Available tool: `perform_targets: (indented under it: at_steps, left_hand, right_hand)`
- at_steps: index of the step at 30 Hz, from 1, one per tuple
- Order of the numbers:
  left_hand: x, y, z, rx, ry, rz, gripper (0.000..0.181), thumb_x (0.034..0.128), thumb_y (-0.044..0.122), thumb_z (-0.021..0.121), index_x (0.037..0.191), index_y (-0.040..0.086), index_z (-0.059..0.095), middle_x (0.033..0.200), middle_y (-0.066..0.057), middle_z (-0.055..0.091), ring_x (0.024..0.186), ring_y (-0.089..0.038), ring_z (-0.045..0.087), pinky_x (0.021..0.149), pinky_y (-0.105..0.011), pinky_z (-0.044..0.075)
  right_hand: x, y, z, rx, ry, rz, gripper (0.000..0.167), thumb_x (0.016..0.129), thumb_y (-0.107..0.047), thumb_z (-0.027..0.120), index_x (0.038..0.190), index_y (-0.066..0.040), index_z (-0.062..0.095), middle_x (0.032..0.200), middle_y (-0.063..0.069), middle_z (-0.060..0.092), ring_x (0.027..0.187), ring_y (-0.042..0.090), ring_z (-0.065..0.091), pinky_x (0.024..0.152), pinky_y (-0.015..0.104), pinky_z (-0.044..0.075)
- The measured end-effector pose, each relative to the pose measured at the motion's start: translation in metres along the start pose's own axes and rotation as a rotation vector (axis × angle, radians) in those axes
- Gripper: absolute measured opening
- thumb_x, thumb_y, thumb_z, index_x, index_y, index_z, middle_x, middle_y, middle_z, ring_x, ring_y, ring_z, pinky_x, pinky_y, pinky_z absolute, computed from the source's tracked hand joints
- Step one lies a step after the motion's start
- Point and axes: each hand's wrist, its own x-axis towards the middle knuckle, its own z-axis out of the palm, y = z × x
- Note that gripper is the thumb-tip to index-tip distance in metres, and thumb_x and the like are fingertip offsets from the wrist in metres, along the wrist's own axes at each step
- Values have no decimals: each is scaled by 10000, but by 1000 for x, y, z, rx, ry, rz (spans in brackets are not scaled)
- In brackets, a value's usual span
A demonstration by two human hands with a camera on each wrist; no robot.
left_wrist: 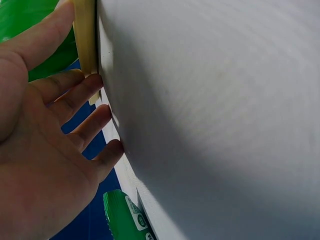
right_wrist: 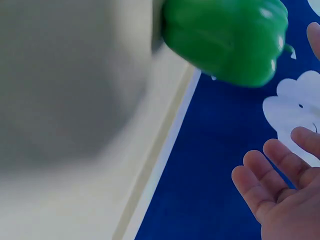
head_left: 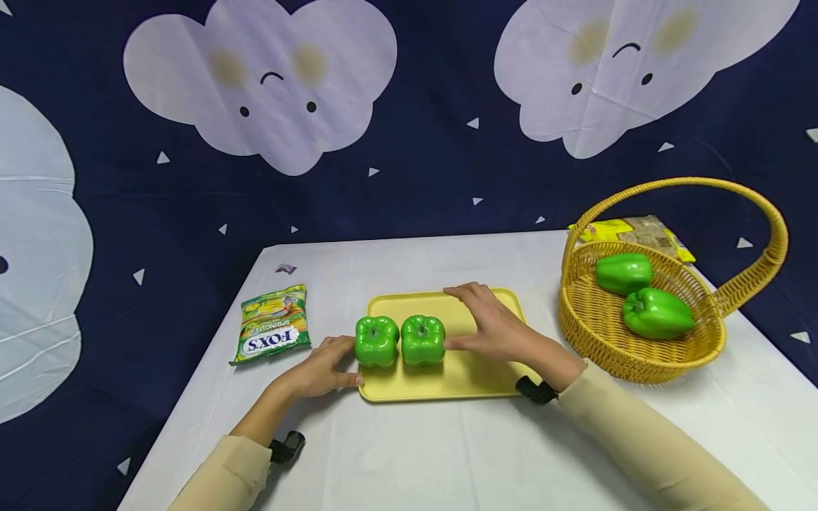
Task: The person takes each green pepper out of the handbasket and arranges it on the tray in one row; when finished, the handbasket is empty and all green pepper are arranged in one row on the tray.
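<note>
Two green bell peppers, a left one (head_left: 376,341) and a right one (head_left: 423,340), stand upright side by side on the left half of a yellow tray (head_left: 486,380). My left hand (head_left: 327,367) is at the tray's left edge, its fingers spread; in the left wrist view the thumb and fingertips (left_wrist: 95,82) lie by the tray's rim. Over the tray, just right of the right pepper, my right hand (head_left: 495,328) has thumb and fingers spread apart with nothing between them. The right wrist view shows that hand (right_wrist: 290,200) apart from a pepper (right_wrist: 230,40).
At the right stands a yellow wicker basket (head_left: 578,326) with a tall handle, holding two green peppers (head_left: 658,314). A yellow packet (head_left: 648,233) lies behind it. Left of the tray are a green Fox's bag (head_left: 273,324) and a small purple wrapper (head_left: 285,268) on the white table.
</note>
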Motion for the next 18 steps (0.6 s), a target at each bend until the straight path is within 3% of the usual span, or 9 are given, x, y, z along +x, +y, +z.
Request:
perform_targets:
  at_steps: [9,18]
  left_hand:
    - [1,0,0,0,-2,-4,772,790,367,734,1423,81,397,1469,-155,399,1379,-371,279,1125,-624,208]
    - [1,-1,0,5,-1,0,767,788,363,736,1420,87,402,1461,-153,411,1367,-370,294,1124,-622,211]
  right_hand:
    - [-15,12,-31,-31,36,19,807,732,-392,790,1383,-100,414,1293,88,489,1218,253,434,1011,477,416]
    - [-30,30,-57,-76,116,-12,788,723,-312,812,1363,-52,434,1267,146,503,1155,296,454,939,498,421]
